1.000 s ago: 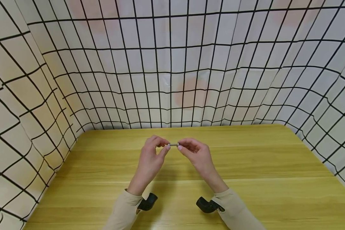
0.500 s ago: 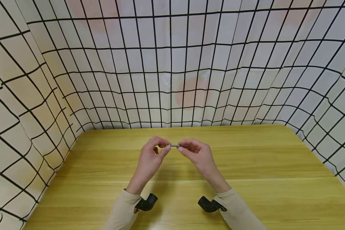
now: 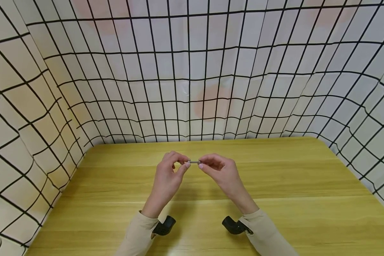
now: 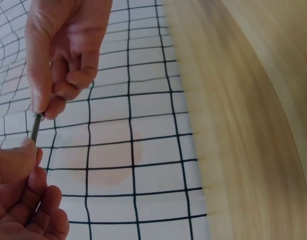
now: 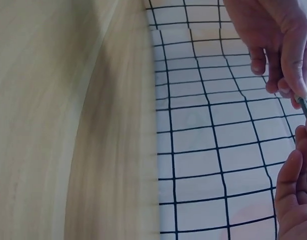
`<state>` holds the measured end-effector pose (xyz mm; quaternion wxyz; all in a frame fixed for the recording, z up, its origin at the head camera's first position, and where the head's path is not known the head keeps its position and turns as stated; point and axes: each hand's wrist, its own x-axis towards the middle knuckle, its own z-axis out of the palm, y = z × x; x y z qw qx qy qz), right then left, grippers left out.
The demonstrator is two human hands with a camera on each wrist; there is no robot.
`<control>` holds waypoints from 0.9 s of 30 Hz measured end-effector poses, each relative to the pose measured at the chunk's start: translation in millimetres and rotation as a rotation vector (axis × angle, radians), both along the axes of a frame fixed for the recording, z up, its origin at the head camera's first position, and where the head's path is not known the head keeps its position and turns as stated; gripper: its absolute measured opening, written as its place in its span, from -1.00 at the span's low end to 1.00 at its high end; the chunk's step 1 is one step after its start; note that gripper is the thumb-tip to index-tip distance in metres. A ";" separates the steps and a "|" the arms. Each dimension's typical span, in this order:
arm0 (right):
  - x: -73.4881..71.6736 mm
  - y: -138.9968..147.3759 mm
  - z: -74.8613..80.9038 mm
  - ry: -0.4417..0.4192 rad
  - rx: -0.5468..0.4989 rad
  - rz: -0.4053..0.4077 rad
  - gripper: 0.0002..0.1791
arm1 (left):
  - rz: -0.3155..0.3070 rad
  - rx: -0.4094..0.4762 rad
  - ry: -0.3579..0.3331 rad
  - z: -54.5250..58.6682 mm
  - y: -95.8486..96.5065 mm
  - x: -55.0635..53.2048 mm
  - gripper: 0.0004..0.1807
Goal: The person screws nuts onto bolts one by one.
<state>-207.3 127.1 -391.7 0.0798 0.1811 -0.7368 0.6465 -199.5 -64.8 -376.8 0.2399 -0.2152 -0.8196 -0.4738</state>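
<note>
A thin metal bolt (image 3: 194, 162) lies level between my two hands, held up over the table. Thumb and fingertips of my left hand (image 3: 168, 174) pinch its left end. My right hand (image 3: 223, 175) pinches the opposite end, where a wider part, head or nut, peeks out at the fingertips. The left wrist view shows the bare shank of the bolt (image 4: 35, 128) between both sets of fingertips. In the right wrist view the bolt (image 5: 305, 108) sits at the right edge, partly cut off. Fingertips cover both ends, so any thread or nut there is hard to make out.
Below the hands is a wooden table (image 3: 115, 192) with a light grain. A white curtain (image 3: 166, 89) with a black grid closes in the back and sides. A black wrist camera (image 3: 164, 225) juts from the left sleeve, another camera (image 3: 233, 225) from the right.
The right hand and forearm have shifted very slightly to the right, and a little more of the bolt shows between the fingers. Both hands keep their pinch.
</note>
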 end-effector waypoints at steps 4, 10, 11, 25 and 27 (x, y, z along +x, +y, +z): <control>1.4 0.7 1.0 0.018 0.061 -0.015 -0.86 | -0.013 -0.001 0.013 -0.4 -0.3 -0.5 -0.95; 1.4 1.8 0.1 -0.002 -0.001 0.010 -0.82 | -0.056 0.078 -0.018 -2.5 -0.4 -1.6 -0.95; 1.3 1.7 -0.2 -0.008 -0.017 0.016 -0.81 | -0.060 0.090 -0.024 -2.8 -0.4 -1.5 -0.94; -2.0 1.6 -0.9 -0.016 -0.017 0.044 -0.83 | -0.072 0.129 -0.012 -8.7 2.9 -3.0 -0.93; -2.8 1.4 -1.5 -0.017 -0.023 0.043 -0.83 | -0.066 0.127 -0.009 -8.7 3.4 -2.6 -0.92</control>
